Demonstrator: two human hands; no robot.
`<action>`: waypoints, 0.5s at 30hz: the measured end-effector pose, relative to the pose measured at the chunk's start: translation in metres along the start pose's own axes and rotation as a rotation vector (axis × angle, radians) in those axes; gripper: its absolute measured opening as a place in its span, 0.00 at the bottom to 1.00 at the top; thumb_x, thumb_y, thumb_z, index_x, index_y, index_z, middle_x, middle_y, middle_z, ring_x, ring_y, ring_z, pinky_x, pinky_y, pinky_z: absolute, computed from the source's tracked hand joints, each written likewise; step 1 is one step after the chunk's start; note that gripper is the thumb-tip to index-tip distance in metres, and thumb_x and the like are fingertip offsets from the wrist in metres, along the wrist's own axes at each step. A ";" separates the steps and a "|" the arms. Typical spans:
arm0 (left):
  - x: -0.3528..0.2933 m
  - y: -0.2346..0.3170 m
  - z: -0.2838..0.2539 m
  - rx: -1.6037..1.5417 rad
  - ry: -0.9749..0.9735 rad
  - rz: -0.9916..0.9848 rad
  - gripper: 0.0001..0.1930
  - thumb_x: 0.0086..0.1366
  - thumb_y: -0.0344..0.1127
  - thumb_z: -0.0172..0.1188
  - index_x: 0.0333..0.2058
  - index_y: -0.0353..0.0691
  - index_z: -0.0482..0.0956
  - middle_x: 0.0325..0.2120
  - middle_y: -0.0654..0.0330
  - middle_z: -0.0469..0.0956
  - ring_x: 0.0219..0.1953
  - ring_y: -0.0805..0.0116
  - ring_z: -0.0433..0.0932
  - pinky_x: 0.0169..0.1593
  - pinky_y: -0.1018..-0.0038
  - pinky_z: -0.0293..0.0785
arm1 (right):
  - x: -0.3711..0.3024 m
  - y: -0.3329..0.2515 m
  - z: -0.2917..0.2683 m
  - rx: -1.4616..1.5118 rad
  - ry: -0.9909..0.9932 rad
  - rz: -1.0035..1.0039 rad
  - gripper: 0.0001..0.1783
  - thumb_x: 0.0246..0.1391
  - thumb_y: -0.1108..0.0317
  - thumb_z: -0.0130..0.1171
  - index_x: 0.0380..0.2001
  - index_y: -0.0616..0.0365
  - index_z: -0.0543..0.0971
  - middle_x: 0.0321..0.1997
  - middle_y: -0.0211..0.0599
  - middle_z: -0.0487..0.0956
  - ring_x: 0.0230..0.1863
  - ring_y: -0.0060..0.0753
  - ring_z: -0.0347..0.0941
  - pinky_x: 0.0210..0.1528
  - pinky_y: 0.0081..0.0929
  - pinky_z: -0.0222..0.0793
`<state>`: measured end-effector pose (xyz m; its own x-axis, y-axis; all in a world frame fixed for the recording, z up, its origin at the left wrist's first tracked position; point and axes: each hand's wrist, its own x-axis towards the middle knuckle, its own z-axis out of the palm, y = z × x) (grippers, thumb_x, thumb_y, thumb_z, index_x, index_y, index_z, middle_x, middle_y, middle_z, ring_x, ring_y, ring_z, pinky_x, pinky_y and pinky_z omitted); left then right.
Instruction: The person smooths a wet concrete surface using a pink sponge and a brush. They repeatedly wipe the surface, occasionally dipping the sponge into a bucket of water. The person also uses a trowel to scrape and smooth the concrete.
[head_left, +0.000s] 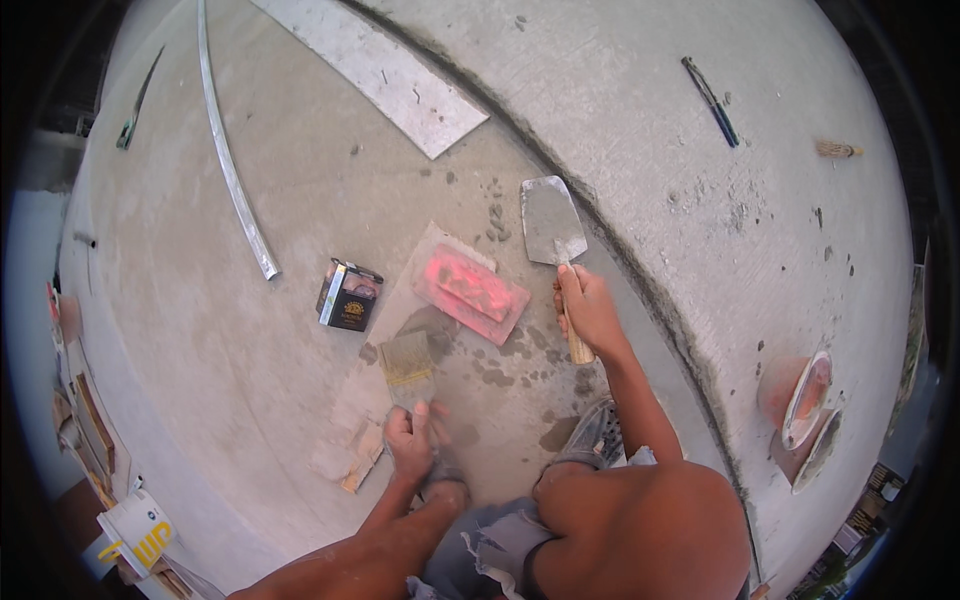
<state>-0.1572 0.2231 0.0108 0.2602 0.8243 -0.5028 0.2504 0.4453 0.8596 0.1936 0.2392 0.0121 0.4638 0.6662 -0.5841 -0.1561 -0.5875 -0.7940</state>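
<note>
My right hand [590, 308] is closed round the wooden handle of a trowel [553, 222], its broad metal blade pointing away from me and smeared with grey mortar. Lower and to the left, my left hand [412, 440] grips a wide flat paintbrush [406, 360] by its handle, the dirty bristles facing away. Between the two tools, a pink plastering float [470, 292] lies on a piece of board [407, 300], grey smears on its top. A dark cigarette pack [350, 296] sits left of the float.
A cement-filled groove [640, 255] crosses the concrete floor. Farther off lie a white plank [390, 75], a metal strip [228, 160], pliers [712, 105] and a small brush [838, 149]. Two pinkish tubs [795, 400] stand at right; a white bucket [138, 530] is at lower left.
</note>
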 end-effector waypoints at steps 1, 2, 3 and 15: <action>0.000 0.001 0.002 0.001 -0.006 0.005 0.21 0.82 0.47 0.50 0.46 0.30 0.70 0.33 0.49 0.83 0.18 0.71 0.78 0.25 0.75 0.74 | -0.004 0.000 -0.002 -0.001 -0.049 0.007 0.25 0.77 0.48 0.47 0.35 0.61 0.73 0.23 0.30 0.72 0.15 0.20 0.69 0.16 0.25 0.66; -0.001 0.002 0.003 0.001 -0.011 0.010 0.21 0.82 0.47 0.50 0.46 0.30 0.70 0.33 0.49 0.83 0.18 0.71 0.78 0.25 0.75 0.74 | 0.000 0.001 -0.004 0.033 0.006 -0.011 0.25 0.77 0.48 0.47 0.35 0.60 0.73 0.23 0.29 0.72 0.15 0.20 0.68 0.16 0.25 0.66; -0.001 0.002 0.004 0.001 -0.017 0.015 0.21 0.82 0.47 0.50 0.46 0.29 0.70 0.33 0.49 0.83 0.18 0.71 0.78 0.25 0.75 0.74 | 0.007 0.004 -0.005 0.067 0.061 -0.028 0.25 0.77 0.48 0.47 0.35 0.60 0.73 0.22 0.29 0.72 0.15 0.20 0.68 0.16 0.25 0.66; 0.002 0.004 0.005 0.014 -0.020 -0.001 0.20 0.82 0.46 0.50 0.48 0.29 0.71 0.34 0.50 0.83 0.18 0.71 0.77 0.24 0.76 0.73 | 0.005 -0.001 -0.004 -0.019 -0.015 -0.019 0.23 0.77 0.49 0.49 0.34 0.60 0.72 0.22 0.27 0.71 0.16 0.19 0.68 0.18 0.25 0.66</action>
<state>-0.1508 0.2246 0.0125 0.2783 0.8168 -0.5053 0.2635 0.4410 0.8580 0.1999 0.2412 0.0103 0.4536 0.6839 -0.5714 -0.1310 -0.5830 -0.8018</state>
